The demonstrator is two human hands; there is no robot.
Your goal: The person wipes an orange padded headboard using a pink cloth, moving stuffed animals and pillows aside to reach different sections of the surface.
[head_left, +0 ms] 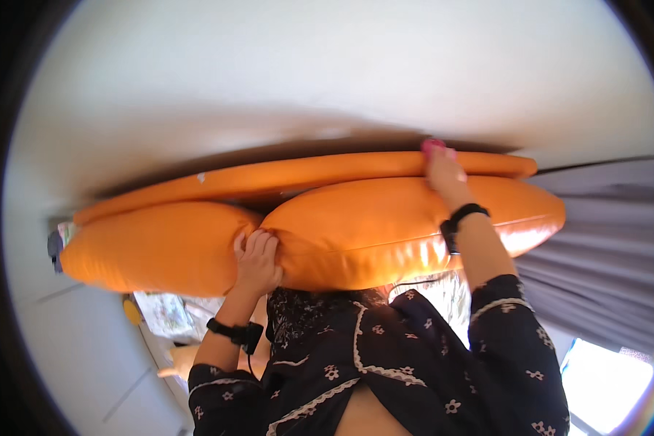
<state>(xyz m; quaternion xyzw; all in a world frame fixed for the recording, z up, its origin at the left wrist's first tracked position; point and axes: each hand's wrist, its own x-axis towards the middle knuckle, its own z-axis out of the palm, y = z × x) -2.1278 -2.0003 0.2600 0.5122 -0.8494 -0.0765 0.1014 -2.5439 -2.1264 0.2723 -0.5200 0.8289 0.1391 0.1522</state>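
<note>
While the left hand lies against the gap between two plump, glossy orange leather-like cushions, the right hand reaches up to a long, padded orange back rail behind them. From where I stand, the left fingers are bent and close together at the inner corners of the left cushion and the right cushion. They look placed there to steady the body, since the arms are spread well apart; whether they pinch the covering, I cannot tell.

The right fingers are closed around a small, bright-pink, cloth-like piece, which sits at the rail's top edge, toward its right end. Gripping it from above seems to let the palm bear down on that narrow edge, with the forearm passing over the right cushion.

Both cushions stand in front of the rail, which probably props them from behind. The rail runs along a pale, plain wall, whose dark band of shadow suggests they are near each other. Past the rail's right end hangs a pleated grey fabric curtain.
</note>
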